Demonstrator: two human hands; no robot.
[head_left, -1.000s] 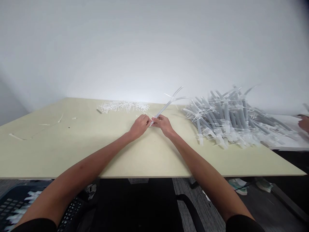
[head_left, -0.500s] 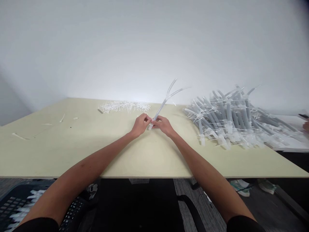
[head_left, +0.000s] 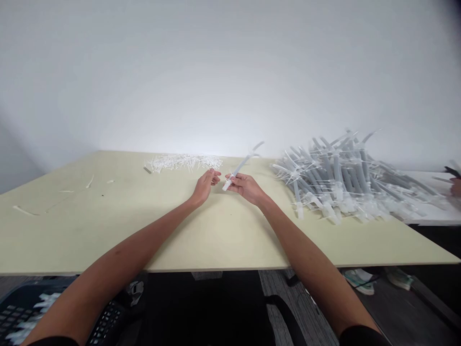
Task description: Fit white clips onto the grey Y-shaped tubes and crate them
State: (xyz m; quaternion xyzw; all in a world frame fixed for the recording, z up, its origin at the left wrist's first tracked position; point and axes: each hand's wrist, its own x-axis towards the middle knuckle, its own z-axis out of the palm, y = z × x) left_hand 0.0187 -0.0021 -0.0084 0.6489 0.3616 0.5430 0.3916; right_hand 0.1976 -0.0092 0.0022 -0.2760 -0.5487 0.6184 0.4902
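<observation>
My right hand [head_left: 247, 187] grips a grey tube [head_left: 238, 167] near its lower end, over the middle of the table. That end has a translucent white fitting [head_left: 226, 184], pointing down toward me. The tube slants up and away to the right, and its far end splits into two thinner, curved pieces. Just left of the fitting is my left hand [head_left: 206, 186], apart from the tube. Its fingers are loosely bent and spread, with nothing visible in them.
Behind my hands lies a heap of thin white strips [head_left: 185, 162], like cable ties, beside a small grey piece [head_left: 147, 169]. Many similar tubes [head_left: 336, 175] are piled right. Loose strips [head_left: 90, 181] lie left. Another person's hand [head_left: 456, 186] shows far right; a dark basket [head_left: 14, 307] stands below.
My left hand has come off the tube's lower end and moved slightly left. My right hand keeps hold, and the tube's upper end has tipped lower.
</observation>
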